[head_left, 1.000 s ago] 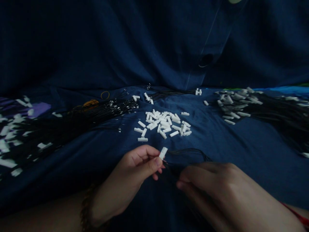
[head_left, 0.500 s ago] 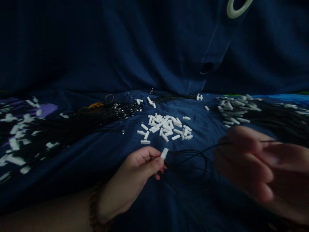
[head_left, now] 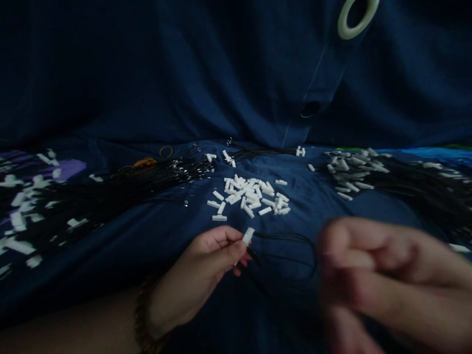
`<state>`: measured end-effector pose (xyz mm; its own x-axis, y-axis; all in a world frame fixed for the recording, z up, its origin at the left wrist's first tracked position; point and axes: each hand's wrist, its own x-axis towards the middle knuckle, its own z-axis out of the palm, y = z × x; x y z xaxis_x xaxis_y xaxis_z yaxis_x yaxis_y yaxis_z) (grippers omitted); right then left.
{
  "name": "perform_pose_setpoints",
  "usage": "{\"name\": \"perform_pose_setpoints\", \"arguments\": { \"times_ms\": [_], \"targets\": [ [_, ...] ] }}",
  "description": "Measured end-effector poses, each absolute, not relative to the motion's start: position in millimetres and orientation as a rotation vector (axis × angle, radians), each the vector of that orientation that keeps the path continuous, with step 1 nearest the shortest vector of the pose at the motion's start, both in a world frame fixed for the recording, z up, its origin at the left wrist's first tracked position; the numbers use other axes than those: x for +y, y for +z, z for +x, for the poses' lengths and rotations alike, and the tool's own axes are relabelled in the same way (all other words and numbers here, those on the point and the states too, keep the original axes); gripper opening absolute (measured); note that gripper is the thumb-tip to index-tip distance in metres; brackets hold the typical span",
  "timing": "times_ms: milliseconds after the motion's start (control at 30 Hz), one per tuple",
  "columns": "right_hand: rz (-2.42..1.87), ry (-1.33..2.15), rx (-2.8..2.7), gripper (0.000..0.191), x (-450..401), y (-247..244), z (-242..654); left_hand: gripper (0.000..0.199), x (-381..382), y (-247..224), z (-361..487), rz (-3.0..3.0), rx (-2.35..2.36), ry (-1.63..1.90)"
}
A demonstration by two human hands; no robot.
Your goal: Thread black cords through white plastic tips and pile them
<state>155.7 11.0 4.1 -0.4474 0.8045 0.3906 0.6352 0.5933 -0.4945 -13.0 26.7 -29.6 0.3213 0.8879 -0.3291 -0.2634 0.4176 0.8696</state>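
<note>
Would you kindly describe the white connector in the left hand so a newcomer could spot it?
On the dark blue cloth, find the heap of loose white pieces near the centre. Just below it, the left hand pinches the white connector. Unlike those pieces, it is held, beside black wires.

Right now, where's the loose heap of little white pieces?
In the head view, the heap lies mid-picture on the blue cloth, just beyond the white connector in the left hand, between the left-side wire bundle and the right-side wire bundle.
</note>
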Motion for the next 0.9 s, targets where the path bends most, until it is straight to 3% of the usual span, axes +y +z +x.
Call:
{"name": "perform_pose_setpoints", "arguments": {
  "times_ms": [100,167,567,900],
  "targets": [
    [-1.068,0.937,-2.252,0.022,20.9,4.9,159.1,0.008,26.5,-30.9,-13.4,0.804,0.886,0.87],
    [-1.081,1.117,-2.208,0.015,29.6,2.6,160.4,0.007,27.0,-31.6,-13.4,0.789,0.88,0.879],
    [-1.161,0.901,-2.231,0.014,27.3,-0.9,156.3,0.008,30.1,-34.0,-13.5,0.765,0.872,0.873],
    [-1.176,0.336,-2.389,0.018,22.1,-9.3,158.5,0.008,29.1,-33.2,-14.9,0.734,0.839,0.861]
  ]
}}
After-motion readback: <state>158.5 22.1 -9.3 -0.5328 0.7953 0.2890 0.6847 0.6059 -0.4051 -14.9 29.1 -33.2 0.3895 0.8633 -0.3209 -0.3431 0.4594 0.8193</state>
